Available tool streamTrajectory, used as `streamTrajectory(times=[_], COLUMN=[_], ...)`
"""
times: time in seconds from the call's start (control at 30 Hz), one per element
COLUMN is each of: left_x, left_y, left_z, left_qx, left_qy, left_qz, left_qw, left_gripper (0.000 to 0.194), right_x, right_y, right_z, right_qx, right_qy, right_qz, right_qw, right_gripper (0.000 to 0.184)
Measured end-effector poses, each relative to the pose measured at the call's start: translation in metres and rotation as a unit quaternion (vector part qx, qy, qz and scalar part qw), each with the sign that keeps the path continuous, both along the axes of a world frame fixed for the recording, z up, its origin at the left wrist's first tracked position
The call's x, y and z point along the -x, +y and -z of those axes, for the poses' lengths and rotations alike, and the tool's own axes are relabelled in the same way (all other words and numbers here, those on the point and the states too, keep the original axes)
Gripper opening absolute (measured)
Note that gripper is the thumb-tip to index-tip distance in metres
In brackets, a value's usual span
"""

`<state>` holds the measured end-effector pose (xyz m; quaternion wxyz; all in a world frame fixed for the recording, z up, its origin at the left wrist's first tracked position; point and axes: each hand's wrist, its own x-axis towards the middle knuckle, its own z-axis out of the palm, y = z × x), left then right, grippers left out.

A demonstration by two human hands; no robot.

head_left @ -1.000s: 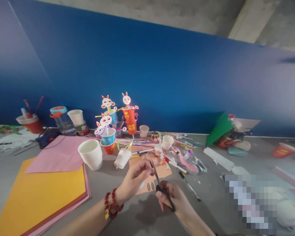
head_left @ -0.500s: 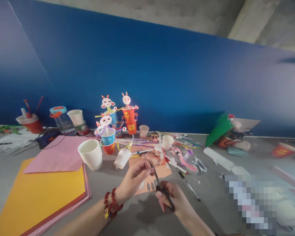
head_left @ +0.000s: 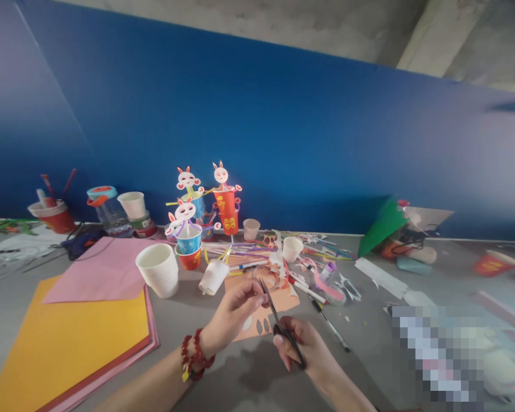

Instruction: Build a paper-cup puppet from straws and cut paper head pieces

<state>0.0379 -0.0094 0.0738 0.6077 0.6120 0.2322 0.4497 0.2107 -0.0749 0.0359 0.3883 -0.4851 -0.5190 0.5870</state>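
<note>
My right hand [head_left: 300, 343] grips a pair of black-handled scissors [head_left: 288, 339], whose blades point up and to the left. Close beside the blade tips, my left hand [head_left: 244, 303] is closed with thumb and fingers pinched; what they pinch is too small or hidden to make out. A red bead bracelet circles that wrist. Beneath both hands lies an orange-pink sheet [head_left: 289, 300] with cut openings and loose scraps around it. A white paper cup [head_left: 214, 277] lies tipped just behind my left hand.
Paper rabbit figures on red cups [head_left: 228, 206] and blue cups [head_left: 189, 243] stand near the blue wall. Coloured sheets [head_left: 81, 337] and a large white cup [head_left: 158, 270] are on the left. Pens, strips and a glue stick [head_left: 328, 272] clutter the middle; a pen [head_left: 335, 332] lies right.
Almost nothing differs. Both hands and the scissors keep nearly the same place and pose.
</note>
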Motion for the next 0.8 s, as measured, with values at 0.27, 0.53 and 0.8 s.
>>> streamTrajectory(times=[0.27,0.53,0.8], left_x=[0.0,0.002,0.002], left_y=[0.001,0.002,0.003], left_z=[-0.006,-0.008,-0.007], left_qx=[0.016,0.016,0.045], left_qy=[-0.001,0.022,0.025], left_qz=[0.016,0.022,0.037], left_qw=[1.0,0.999,0.998], left_gripper=[0.024,0.023,0.021], right_x=[-0.008,-0.017,-0.024], right_y=[0.004,0.008,0.012], right_z=[-0.003,-0.01,-0.01], right_qx=[0.005,0.013,0.006], right_qy=[-0.028,-0.068,-0.088], right_qz=[-0.01,-0.024,-0.017], right_qw=[1.0,0.997,0.996], right_gripper=[0.058,0.051,0.05])
